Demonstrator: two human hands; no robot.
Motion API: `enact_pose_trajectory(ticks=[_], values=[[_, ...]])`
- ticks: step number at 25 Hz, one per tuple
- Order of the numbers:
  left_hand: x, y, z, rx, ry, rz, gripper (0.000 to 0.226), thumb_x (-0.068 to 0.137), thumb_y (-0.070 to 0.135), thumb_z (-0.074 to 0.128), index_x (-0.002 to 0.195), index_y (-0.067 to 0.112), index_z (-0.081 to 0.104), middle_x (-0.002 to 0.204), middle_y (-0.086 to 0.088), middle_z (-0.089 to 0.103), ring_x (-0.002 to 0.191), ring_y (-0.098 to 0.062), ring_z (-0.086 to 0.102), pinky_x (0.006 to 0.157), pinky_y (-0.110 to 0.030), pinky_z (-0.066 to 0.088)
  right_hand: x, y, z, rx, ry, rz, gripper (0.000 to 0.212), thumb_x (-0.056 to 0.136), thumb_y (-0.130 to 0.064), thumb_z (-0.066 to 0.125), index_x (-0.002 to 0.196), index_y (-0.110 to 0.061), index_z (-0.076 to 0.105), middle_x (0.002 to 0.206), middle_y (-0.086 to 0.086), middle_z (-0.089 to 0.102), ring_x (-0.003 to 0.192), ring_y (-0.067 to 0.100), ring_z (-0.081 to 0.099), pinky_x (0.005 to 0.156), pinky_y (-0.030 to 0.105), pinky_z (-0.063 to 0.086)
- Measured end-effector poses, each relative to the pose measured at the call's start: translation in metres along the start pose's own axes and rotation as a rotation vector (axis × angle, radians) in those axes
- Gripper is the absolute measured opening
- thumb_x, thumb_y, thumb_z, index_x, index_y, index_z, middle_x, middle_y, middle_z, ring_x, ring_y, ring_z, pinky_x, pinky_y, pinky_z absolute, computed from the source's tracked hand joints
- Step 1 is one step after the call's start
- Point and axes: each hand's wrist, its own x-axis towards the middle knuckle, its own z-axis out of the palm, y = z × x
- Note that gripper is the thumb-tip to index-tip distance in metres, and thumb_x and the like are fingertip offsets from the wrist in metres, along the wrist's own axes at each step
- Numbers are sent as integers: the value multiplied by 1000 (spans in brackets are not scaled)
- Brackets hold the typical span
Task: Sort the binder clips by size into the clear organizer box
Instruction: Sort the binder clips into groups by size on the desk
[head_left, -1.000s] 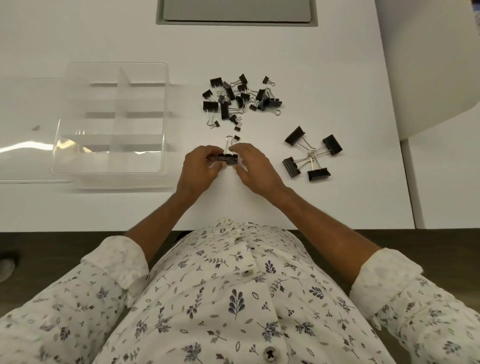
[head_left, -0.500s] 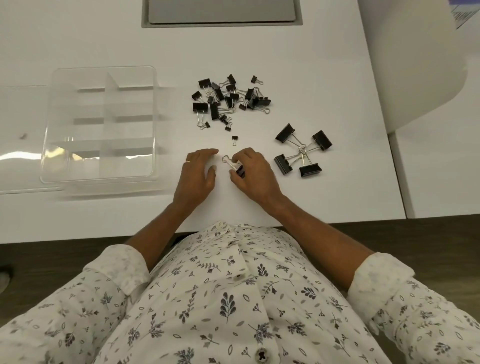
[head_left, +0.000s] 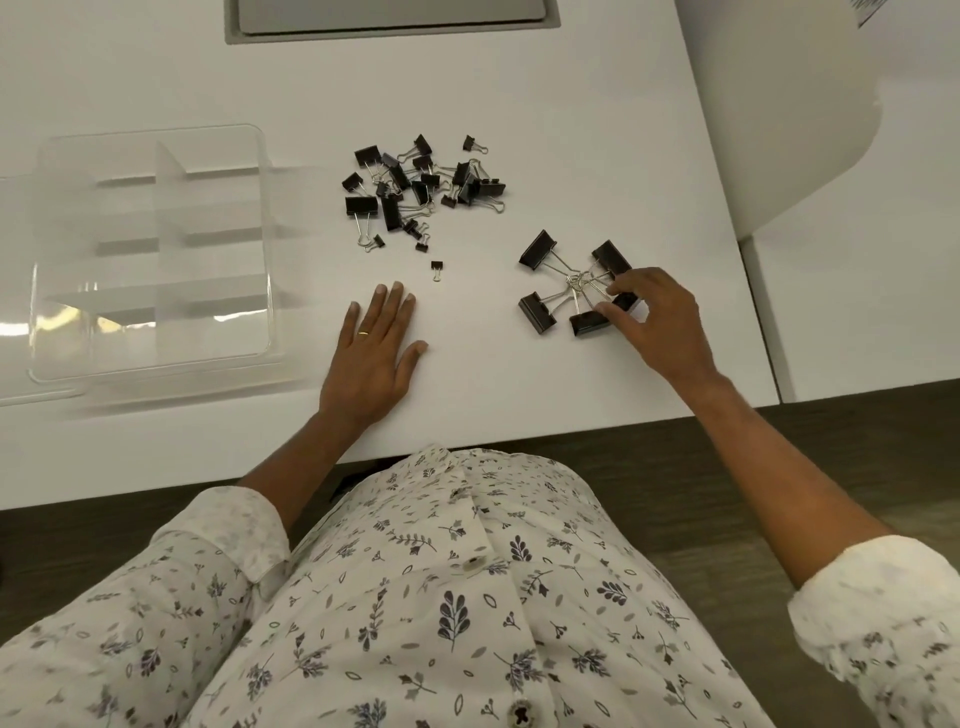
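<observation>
A clear organizer box (head_left: 266, 234) with empty compartments stands on the white table at the left. A mixed pile of small and medium black binder clips (head_left: 421, 187) lies behind the middle, with one tiny clip (head_left: 436, 267) loose in front of it. Several large clips (head_left: 537, 249) lie in a star at the right, handles inward. My right hand (head_left: 660, 322) reaches over that group, and its thumb and fingers pinch a large binder clip (head_left: 626, 300) at the group's right side. My left hand (head_left: 376, 353) rests flat on the table, holding nothing.
A grey recessed panel (head_left: 389, 15) sits at the table's far edge. A white curved object (head_left: 779, 104) covers the far right. A seam (head_left: 763, 322) splits the tabletop right of the large clips. The box's clear lid (head_left: 47, 395) juts out under the box.
My right hand carried the clip from the middle of the table rightward to the group of large clips. My left hand let go of it and now lies flat.
</observation>
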Motion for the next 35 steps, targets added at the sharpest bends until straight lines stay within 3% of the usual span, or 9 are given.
enact_pose_trajectory(ticks=[4, 11, 14, 22, 26, 29, 32, 35], values=[[0, 1, 0, 3, 12, -4, 64, 108, 48, 26, 163, 16, 15, 172, -3, 10, 159, -19, 4, 130, -47, 9, 0, 8, 8, -21, -63, -20, 31, 95, -36, 70, 114, -12, 72, 122, 5, 67, 118, 20, 60, 100, 35, 51], [-1, 1, 2, 7, 25, -11, 64, 108, 47, 29, 163, 17, 17, 171, -3, 11, 159, -19, 5, 129, -48, 10, 3, 15, 8, -44, -7, -55, 20, 97, -19, 69, 115, -13, 73, 123, 3, 68, 122, 21, 56, 103, 10, 34], [-1, 2, 2, 4, 27, -12, 63, 108, 48, 29, 163, 17, 17, 171, -3, 11, 159, -19, 5, 129, -48, 10, 2, 18, 10, -49, -21, -84, 19, 96, -10, 67, 114, -12, 74, 118, 5, 71, 117, 24, 60, 102, 22, 43], [-1, 2, 2, 3, 28, -24, 63, 108, 49, 30, 162, 18, 22, 171, -2, 14, 159, -18, 8, 129, -47, 12, 18, -38, 31, 43, 99, -129, 17, 97, -8, 64, 111, -10, 73, 114, 5, 72, 113, 23, 61, 99, 29, 47], [6, 3, -5, -10, 76, -54, 56, 106, 49, 40, 154, 19, 39, 164, -1, 33, 154, -20, 27, 123, -44, 24, 50, -69, 63, 49, -54, -183, 23, 97, -13, 63, 119, -13, 71, 130, 4, 66, 125, 24, 55, 108, 33, 43], [19, 2, -16, -55, 100, -81, 44, 104, 45, 47, 141, 21, 51, 150, 2, 49, 139, -20, 44, 111, -42, 34, 84, -84, 80, -5, -160, -161, 37, 98, -17, 61, 135, -15, 61, 150, 7, 51, 139, 27, 43, 115, 36, 37], [35, 0, -27, -83, 101, -98, 40, 104, 38, 49, 139, 20, 53, 138, 0, 56, 128, -23, 51, 100, -42, 42, 121, -95, 87, -73, -249, -111, 53, 102, -18, 56, 153, -16, 42, 164, 10, 30, 152, 32, 24, 122, 41, 27], [53, -6, -37, -100, 128, -96, 40, 103, 32, 50, 140, 20, 52, 138, -2, 56, 128, -24, 51, 99, -42, 44, 145, -99, 97, -142, -343, -71, 59, 104, -18, 54, 158, -16, 30, 167, 13, 20, 154, 37, 14, 124, 47, 22]])
